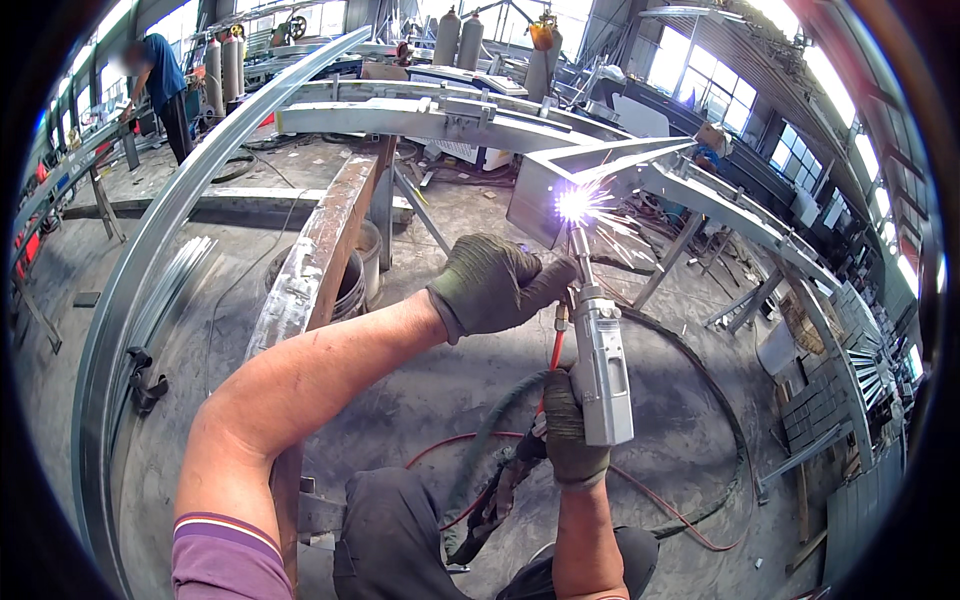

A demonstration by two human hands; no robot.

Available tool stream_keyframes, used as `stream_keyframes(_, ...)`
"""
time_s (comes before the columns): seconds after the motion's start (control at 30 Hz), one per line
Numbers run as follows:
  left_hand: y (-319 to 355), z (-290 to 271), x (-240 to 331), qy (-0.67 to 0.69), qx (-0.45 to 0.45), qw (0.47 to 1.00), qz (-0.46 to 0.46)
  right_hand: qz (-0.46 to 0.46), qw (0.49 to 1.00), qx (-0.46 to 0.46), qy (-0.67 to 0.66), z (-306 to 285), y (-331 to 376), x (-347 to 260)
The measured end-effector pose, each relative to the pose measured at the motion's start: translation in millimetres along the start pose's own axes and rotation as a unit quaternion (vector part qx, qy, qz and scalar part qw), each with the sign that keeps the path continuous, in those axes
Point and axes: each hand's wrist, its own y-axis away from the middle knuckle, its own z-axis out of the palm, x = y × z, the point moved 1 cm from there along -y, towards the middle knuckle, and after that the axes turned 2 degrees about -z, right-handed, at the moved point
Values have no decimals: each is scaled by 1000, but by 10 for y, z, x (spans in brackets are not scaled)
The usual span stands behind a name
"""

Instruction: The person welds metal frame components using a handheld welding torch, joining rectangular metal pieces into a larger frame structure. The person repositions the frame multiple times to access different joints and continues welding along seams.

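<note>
A silver hand-held welding gun (607, 370) points away from me, its narrow nozzle (580, 245) meeting a bright purple-white arc with sparks flying off. The glare hides the exact spot it strikes on the pale metal box-section piece (540, 195). My right hand (577, 435), in a dark green glove, is wrapped round the gun's grip. Gloved alike, my left hand (495, 285) is closed, its fingertips pinching the front of the gun by the nozzle. A red hose (557, 345) runs down from the gun between my hands.
Curved metal beams (390, 120) rest on stands ahead. A long curved rail (130, 260) and a rusty beam (320, 240) lie to my left. Hoses (725, 385) loop over the floor. Buckets (368, 250) stand beneath the beams. A person (165, 85) bends over work at far left.
</note>
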Motion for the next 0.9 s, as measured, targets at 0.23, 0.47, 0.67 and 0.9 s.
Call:
stream_keyframes(0.23,10,48,57,22,-40,999,17,75,997,-24,-14,-28,1,-1)
stream_keyframes(0.47,16,8,74,5,-51,999,8,158,982,-22,-98,11,-63,-285)
stream_keyframes(0.67,-6,-1,77,15,-44,999,28,80,996,-12,-25,7,-1,-21)
stream_keyframes(0.9,11,40,21,4,-59,998,17,54,998,-7,-9,12,13,-31)
